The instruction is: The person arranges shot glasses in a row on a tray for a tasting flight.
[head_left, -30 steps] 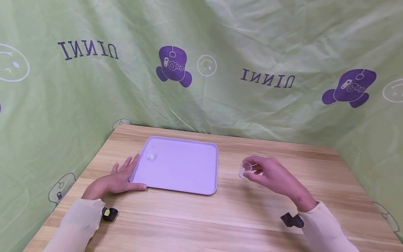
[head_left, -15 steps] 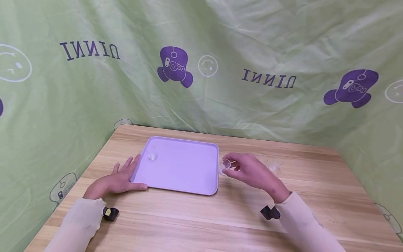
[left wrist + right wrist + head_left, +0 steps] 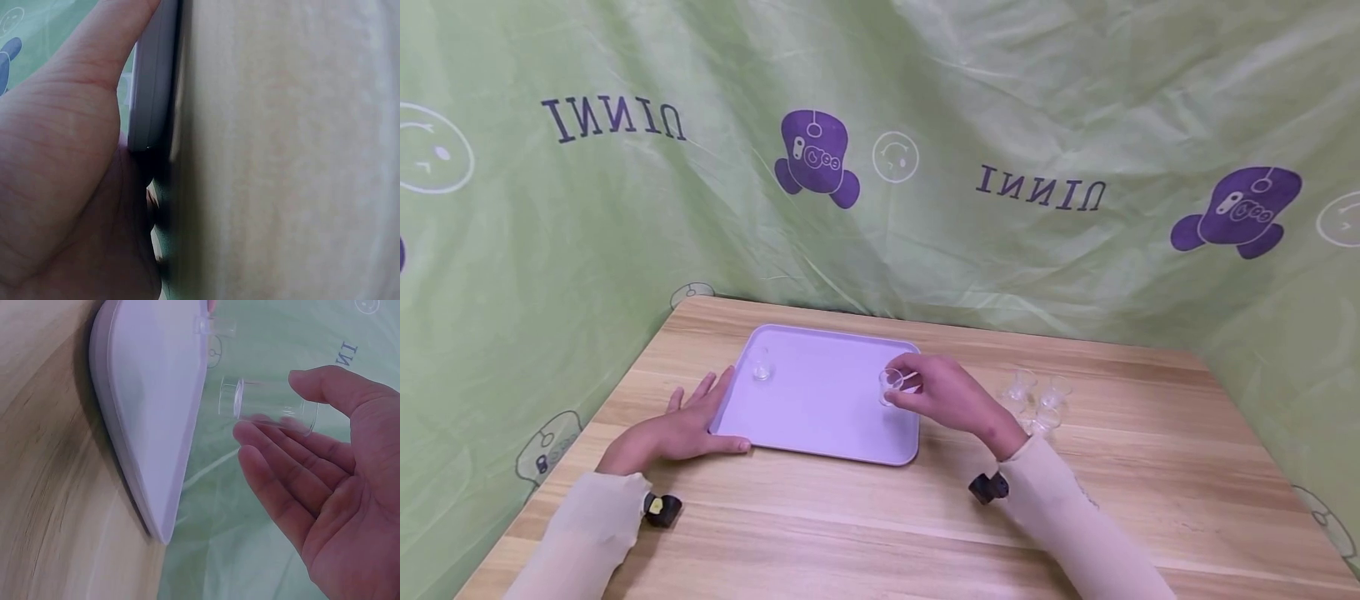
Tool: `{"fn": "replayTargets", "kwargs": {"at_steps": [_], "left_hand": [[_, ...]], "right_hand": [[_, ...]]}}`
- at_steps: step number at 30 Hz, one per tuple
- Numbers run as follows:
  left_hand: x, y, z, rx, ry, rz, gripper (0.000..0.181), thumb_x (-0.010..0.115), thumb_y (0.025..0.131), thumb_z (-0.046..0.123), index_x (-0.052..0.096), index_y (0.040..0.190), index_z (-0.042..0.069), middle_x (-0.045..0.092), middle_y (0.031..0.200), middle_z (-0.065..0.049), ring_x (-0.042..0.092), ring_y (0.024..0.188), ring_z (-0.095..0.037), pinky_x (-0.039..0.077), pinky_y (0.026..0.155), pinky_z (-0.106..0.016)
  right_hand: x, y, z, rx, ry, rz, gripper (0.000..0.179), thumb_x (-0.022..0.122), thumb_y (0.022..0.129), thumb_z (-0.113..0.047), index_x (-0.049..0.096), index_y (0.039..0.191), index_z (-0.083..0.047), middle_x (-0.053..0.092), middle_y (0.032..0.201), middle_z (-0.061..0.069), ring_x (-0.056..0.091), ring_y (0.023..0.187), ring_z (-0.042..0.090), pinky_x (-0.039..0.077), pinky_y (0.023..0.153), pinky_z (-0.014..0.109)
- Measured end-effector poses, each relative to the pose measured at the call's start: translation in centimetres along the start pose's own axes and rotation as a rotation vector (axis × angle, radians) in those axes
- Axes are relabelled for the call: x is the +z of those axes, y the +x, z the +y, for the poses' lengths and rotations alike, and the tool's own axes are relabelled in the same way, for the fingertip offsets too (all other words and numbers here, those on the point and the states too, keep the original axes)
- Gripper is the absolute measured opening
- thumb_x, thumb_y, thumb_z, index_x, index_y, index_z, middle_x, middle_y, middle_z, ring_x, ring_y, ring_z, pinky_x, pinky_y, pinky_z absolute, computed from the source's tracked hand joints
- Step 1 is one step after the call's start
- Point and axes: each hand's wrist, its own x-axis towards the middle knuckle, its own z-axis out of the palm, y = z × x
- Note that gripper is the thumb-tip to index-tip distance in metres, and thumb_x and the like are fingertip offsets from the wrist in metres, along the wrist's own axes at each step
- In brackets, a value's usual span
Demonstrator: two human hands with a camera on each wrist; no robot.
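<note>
In the head view, a small clear glass cup (image 3: 891,388) is pinched between the thumb and fingers of my right hand (image 3: 951,393). It hangs above the right part of a purple tray (image 3: 820,392). The right wrist view shows this cup (image 3: 269,403) raised off the tray surface, its thick base towards the tray. Another clear cup (image 3: 762,367) stands near the tray's left edge. My left hand (image 3: 681,429) rests at the tray's front left corner, fingers spread along the left side and thumb along the front edge. In the left wrist view, the hand touches the tray's rim (image 3: 150,94).
Several more clear cups (image 3: 1037,400) stand grouped on the wooden table (image 3: 850,533), right of the tray and beyond my right forearm. Green printed cloth (image 3: 925,250) hangs behind the table and along both sides.
My right hand has carried the cup leftwards from the bare table to above the tray's right part. The grouped cups have come into view behind it. My left hand and the tray have stayed put.
</note>
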Motion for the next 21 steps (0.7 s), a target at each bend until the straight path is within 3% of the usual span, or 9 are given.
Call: {"fn": "replayTargets", "kwargs": {"at_steps": [14, 21], "left_hand": [[0.0, 0.1, 0.1, -0.014, 0.015, -0.006, 0.128, 0.077, 0.086, 0.057, -0.006, 0.161, -0.006, 0.001, 0.166, -0.032, -0.008, 0.151, -0.051, -0.016, 0.110, -0.072], [0.1, 0.1, -0.1, -0.005, 0.010, -0.001, 0.128, 0.077, 0.086, 0.057, -0.006, 0.161, -0.005, 0.001, 0.166, -0.033, -0.009, 0.151, -0.052, -0.017, 0.109, -0.072]], "right_hand": [[3.1, 4.4, -0.2, -0.035, -0.026, -0.029, 0.026, 0.079, 0.092, -0.014, 0.072, 0.114, -0.002, 0.073, 0.104, 0.003, 0.072, 0.100, 0.016, 0.057, 0.086, 0.028], [4.6, 6.7, -0.8, -0.002, -0.010, -0.066, 0.025, 0.079, 0.092, -0.014, 0.071, 0.114, -0.004, 0.072, 0.106, 0.002, 0.072, 0.098, 0.015, 0.055, 0.083, 0.024]]}}
